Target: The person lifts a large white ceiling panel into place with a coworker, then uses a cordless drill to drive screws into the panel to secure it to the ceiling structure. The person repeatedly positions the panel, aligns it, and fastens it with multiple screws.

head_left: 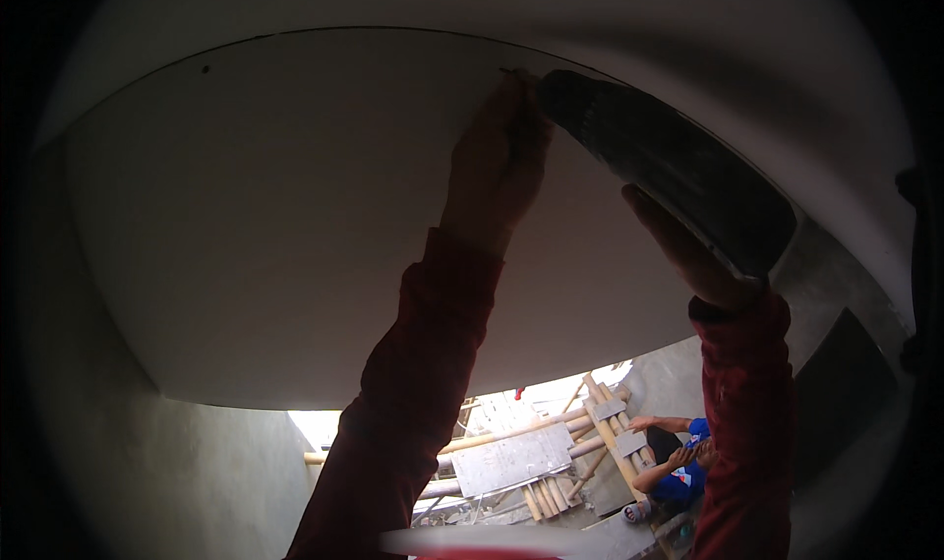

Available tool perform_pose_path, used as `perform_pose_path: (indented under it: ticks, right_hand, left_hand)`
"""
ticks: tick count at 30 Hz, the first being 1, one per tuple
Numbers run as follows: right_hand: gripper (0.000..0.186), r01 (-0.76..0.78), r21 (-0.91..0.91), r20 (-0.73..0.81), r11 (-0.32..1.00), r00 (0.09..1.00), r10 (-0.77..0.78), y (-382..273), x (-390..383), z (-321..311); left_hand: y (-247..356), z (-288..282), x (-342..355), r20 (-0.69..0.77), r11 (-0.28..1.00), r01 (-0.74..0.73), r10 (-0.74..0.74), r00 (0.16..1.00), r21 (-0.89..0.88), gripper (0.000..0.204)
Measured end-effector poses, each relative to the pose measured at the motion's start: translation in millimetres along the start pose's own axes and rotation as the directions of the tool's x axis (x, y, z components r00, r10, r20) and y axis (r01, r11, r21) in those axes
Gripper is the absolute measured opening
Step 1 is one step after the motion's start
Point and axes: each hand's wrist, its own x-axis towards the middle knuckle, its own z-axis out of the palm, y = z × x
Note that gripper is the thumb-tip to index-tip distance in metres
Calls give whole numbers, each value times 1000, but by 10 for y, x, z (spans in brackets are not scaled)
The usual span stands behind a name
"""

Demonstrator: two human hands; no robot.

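Observation:
Overhead, a broad pale panel [295, 216] spreads across the view. My left hand [497, 157] is raised to it near its far edge, with the fingers pinched together. A small dark tip shows at those fingertips; what they hold is too dim to name. Just right of them is the narrow end of a long, dark, drill-like tool [678, 157], its wider end toward my right wrist. My right hand [688, 250] grips this tool from below, one finger stretched along its side. Shadow and the tool hide the other fingers.
Below, wooden poles [600, 412] and a pale board [511, 462] form scaffolding. A person in a blue shirt [678, 486] is down there beside a small container [637, 512]. Grey walls [216, 471] stand at the sides, and a dark panel [846, 393] is at the right.

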Motion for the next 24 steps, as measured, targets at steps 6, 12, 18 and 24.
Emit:
perform_pose_path:
  ticks: [6, 12, 18, 24]
  right_hand:
    - [47, 39, -216, 11, 976, 999, -37, -230, 139, -199]
    - [48, 189, -522, 66, 832, 981, -182, -355, 289, -259]
    - [48, 134, -314, -62, 940, 985, -161, -350, 306, -104]
    - [48, 276, -775, 140, 569, 952, -272, -492, 264, -277]
  left_hand:
    - [-127, 241, 179, -39, 1000, -3, 4, 999, 19, 20]
    - [-205, 356, 235, 21, 937, -115, 115, 993, 331, 20]
    - [-170, 357, 156, 43, 784, -205, 222, 974, 586, 17]
    - [-342, 227, 232, 10, 850, -194, 218, 976, 490, 15]
